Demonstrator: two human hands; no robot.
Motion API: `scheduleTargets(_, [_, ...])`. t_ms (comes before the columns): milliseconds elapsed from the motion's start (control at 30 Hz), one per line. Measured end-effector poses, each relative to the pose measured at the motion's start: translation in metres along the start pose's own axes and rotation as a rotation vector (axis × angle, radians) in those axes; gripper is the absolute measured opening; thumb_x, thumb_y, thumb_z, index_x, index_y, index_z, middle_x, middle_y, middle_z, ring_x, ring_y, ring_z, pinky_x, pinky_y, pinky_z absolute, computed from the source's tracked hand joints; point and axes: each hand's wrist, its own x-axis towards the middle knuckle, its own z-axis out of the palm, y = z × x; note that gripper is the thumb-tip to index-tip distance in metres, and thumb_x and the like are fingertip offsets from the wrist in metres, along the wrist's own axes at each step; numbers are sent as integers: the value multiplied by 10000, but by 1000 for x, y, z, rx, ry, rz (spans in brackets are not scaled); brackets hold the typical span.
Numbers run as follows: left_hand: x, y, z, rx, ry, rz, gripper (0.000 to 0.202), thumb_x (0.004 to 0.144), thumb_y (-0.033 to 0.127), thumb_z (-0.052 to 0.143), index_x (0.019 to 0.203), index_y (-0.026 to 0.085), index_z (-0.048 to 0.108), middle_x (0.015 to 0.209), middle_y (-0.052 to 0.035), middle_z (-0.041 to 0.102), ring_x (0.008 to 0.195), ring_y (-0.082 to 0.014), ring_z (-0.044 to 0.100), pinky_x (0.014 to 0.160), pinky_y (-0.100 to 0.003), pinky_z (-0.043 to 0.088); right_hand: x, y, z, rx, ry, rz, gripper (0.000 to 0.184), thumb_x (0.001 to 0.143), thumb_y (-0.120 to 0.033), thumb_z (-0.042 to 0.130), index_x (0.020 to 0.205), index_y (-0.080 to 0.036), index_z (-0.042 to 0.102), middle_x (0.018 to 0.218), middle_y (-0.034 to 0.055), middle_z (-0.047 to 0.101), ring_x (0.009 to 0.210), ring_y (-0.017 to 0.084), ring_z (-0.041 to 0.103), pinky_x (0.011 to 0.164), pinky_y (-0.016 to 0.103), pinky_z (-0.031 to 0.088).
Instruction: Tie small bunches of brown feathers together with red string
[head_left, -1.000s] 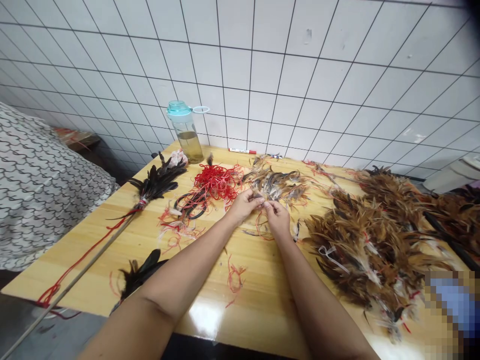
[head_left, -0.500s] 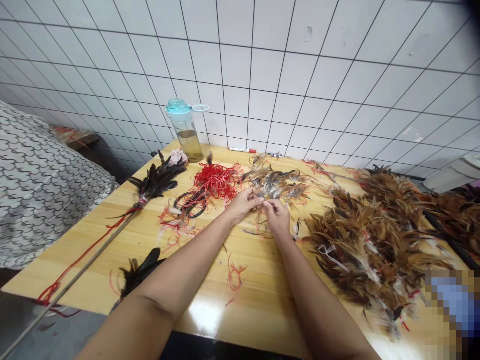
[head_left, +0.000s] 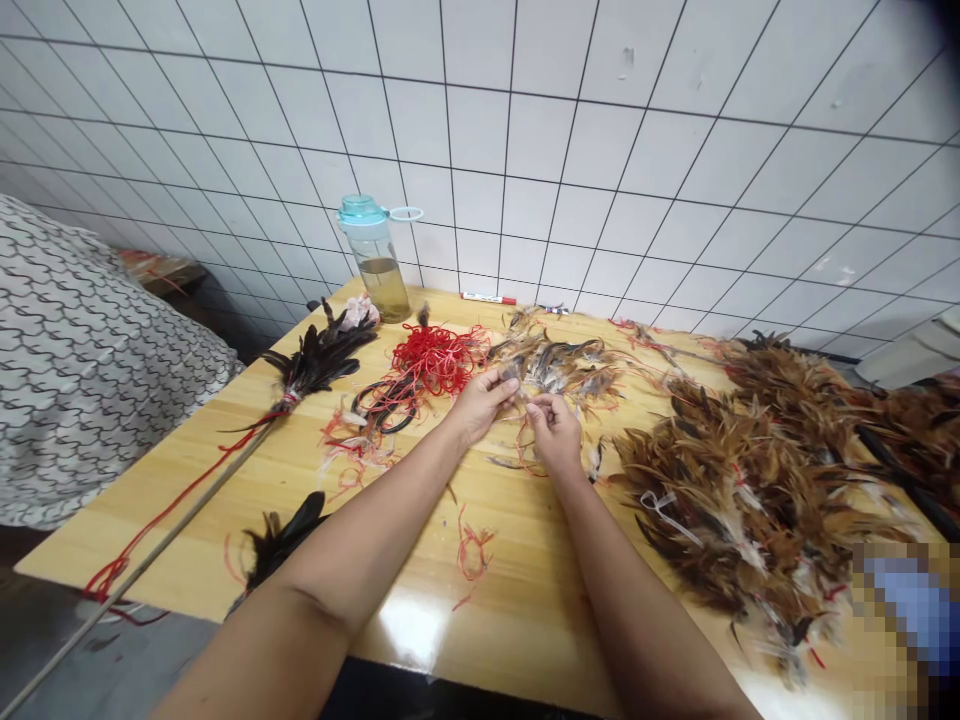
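Note:
Near the middle of the wooden table, my left hand is closed, thumb and fingers pinching what looks like a small greyish feather. My right hand is also closed in a pinch, just right of it; a small pale bit shows between the two hands, too small to make out. Right behind them lies a loose pile of brown, grey and black feathers. A heap of tangled red string sits beyond my left hand, and black-handled scissors lie partly under strands of it.
A stick with a black feather tuft crosses the table's left side. A water bottle and a marker stand and lie by the tiled wall. Large brown feather bundles fill the right. Red string scraps lie in front.
My two hands have parted slightly, the left fingertips pulling back from the right. The view has shifted a little; things on the table remain in place.

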Motion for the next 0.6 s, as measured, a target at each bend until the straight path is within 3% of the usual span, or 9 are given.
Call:
scheduleTargets(133, [0,3,-1,-12,36,19,395,571,351,853,769,137,586,661,27,553,580,-50,470,552,-189,359,1,1,-1,35,58,13,223,836,-381,551,897,-178,618,726,1,577,627,136,509,646,281,433])
scheduleTargets(267, [-3,1,0,57,-4,-5,393,595,372,837,760,130,574,635,37,541,567,-49,463,567,-193,361,2,0,-2,11,55,-51,195,843,-365,560,866,-190,643,786,19,606,654,138,529,668,286,440])
scheduleTargets(400, [-4,-3,0,86,-43,-16,405,603,390,831,749,129,558,611,47,522,551,-48,454,569,-200,350,2,-2,-3,-56,23,-140,179,854,-319,550,770,-208,662,722,12,580,657,146,513,649,280,427])
scheduleTargets(600, [-2,-8,-2,148,-89,-6,408,624,415,815,757,126,560,621,39,539,554,-54,460,572,-209,353,2,-1,-2,-84,36,-138,189,862,-303,542,748,-206,657,711,10,568,665,148,501,646,276,412])
